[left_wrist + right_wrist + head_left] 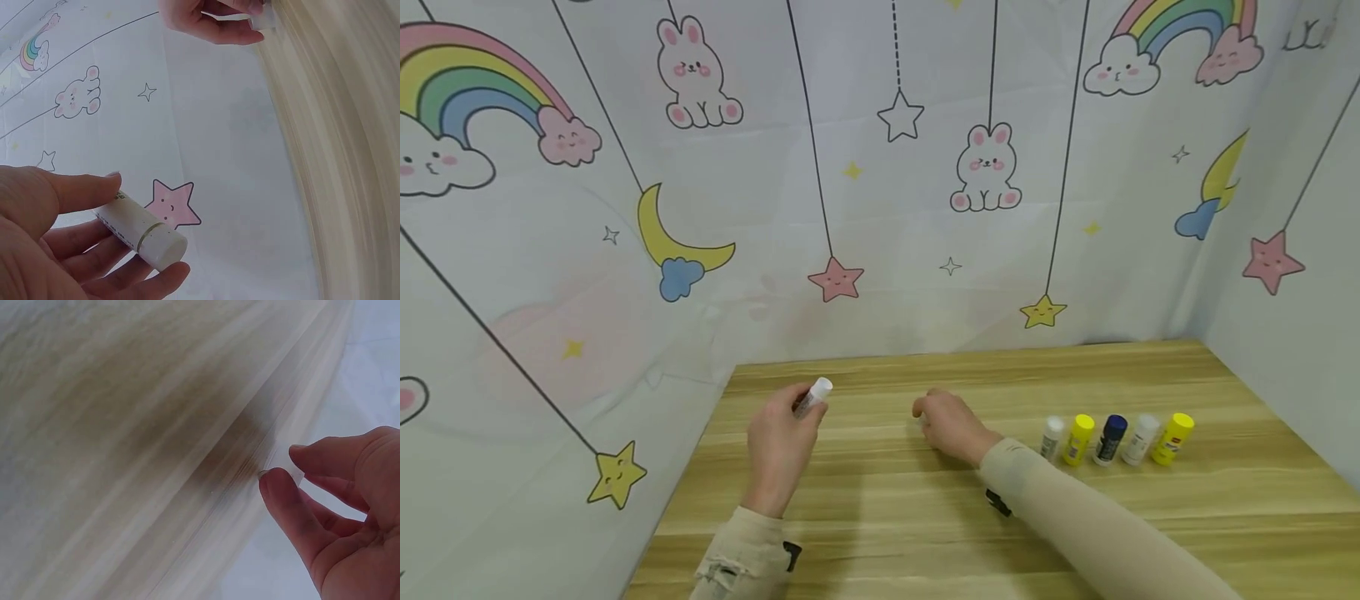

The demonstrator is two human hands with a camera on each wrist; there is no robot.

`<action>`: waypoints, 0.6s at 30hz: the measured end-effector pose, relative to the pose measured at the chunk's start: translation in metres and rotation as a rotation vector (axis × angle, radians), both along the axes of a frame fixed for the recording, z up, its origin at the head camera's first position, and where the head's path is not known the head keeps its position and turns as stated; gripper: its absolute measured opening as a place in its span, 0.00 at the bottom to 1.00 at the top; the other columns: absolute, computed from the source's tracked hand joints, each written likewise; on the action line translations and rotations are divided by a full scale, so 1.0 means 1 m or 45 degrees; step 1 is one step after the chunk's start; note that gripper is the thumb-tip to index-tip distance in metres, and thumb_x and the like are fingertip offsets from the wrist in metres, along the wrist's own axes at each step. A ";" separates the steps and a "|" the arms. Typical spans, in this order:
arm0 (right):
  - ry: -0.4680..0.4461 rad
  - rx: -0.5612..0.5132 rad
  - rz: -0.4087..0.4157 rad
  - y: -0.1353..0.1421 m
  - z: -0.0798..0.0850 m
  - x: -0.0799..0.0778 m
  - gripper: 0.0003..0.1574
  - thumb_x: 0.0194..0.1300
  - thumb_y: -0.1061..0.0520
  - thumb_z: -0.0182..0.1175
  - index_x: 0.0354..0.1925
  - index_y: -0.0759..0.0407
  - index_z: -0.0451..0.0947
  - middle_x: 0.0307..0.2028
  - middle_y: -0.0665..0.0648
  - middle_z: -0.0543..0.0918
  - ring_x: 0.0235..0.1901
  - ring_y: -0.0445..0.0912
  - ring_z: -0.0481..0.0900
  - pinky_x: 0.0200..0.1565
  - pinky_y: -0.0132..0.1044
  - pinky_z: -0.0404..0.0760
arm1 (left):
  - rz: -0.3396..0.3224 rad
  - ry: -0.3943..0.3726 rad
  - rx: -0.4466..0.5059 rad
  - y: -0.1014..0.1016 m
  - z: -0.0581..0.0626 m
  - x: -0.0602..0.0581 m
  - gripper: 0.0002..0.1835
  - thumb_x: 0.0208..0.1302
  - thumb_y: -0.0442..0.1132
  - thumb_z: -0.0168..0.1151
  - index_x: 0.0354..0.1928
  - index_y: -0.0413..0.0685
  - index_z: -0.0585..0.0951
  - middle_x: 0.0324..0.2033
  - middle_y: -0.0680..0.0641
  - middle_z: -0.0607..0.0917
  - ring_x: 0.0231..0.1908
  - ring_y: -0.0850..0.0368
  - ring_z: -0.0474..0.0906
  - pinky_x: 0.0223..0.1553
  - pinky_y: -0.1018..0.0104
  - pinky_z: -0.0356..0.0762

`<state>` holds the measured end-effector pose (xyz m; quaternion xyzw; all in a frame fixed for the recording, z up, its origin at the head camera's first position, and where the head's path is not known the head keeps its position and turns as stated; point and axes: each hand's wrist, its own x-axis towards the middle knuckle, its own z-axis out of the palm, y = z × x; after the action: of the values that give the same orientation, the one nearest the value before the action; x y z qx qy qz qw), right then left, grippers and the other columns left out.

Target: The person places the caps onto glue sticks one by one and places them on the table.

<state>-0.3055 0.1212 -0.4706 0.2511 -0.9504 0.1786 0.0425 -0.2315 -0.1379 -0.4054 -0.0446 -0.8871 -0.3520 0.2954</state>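
Observation:
My left hand holds a white glue stick above the left part of the table, its white end pointing up and away. In the left wrist view the glue stick lies between thumb and fingers, with a seam ring near one end. To the right, my right hand is low over the table, apart from the left. Its fingertips pinch a small whitish, see-through piece, mostly hidden by the fingers; its kind cannot be told.
Several glue sticks stand upright in a row on the right: a white one, a yellow one, a dark blue-capped one, another white one and another yellow one. A patterned white cloth rises behind the wooden table.

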 end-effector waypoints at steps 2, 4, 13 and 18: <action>0.004 -0.005 -0.003 0.000 0.000 0.000 0.16 0.61 0.70 0.64 0.47 0.62 0.85 0.43 0.59 0.83 0.44 0.54 0.82 0.47 0.46 0.82 | -0.011 0.019 -0.002 0.001 0.001 0.001 0.16 0.58 0.36 0.76 0.47 0.41 0.87 0.40 0.43 0.89 0.37 0.47 0.87 0.37 0.49 0.84; 0.002 -0.010 -0.010 0.001 -0.001 0.000 0.15 0.61 0.70 0.64 0.47 0.63 0.86 0.43 0.59 0.84 0.45 0.54 0.82 0.47 0.46 0.82 | -0.014 0.025 -0.011 0.001 0.001 0.000 0.15 0.57 0.36 0.76 0.47 0.42 0.87 0.40 0.43 0.89 0.37 0.48 0.87 0.37 0.49 0.84; -0.016 -0.046 -0.049 0.006 0.005 0.001 0.15 0.61 0.68 0.66 0.48 0.63 0.85 0.46 0.59 0.85 0.49 0.54 0.82 0.50 0.46 0.81 | -0.009 0.035 -0.058 0.002 0.000 -0.003 0.15 0.57 0.36 0.76 0.46 0.42 0.87 0.38 0.43 0.88 0.35 0.48 0.86 0.36 0.49 0.83; 0.004 -0.060 -0.067 0.009 0.010 0.002 0.15 0.61 0.67 0.67 0.48 0.63 0.86 0.45 0.58 0.85 0.48 0.53 0.82 0.50 0.47 0.81 | -0.005 0.043 -0.074 0.003 -0.001 -0.006 0.14 0.57 0.36 0.76 0.46 0.42 0.87 0.38 0.43 0.88 0.35 0.48 0.86 0.36 0.49 0.83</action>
<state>-0.3032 0.1298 -0.4609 0.2252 -0.9522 0.1993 0.0544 -0.2370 -0.1350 -0.4060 -0.0610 -0.8917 -0.3258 0.3082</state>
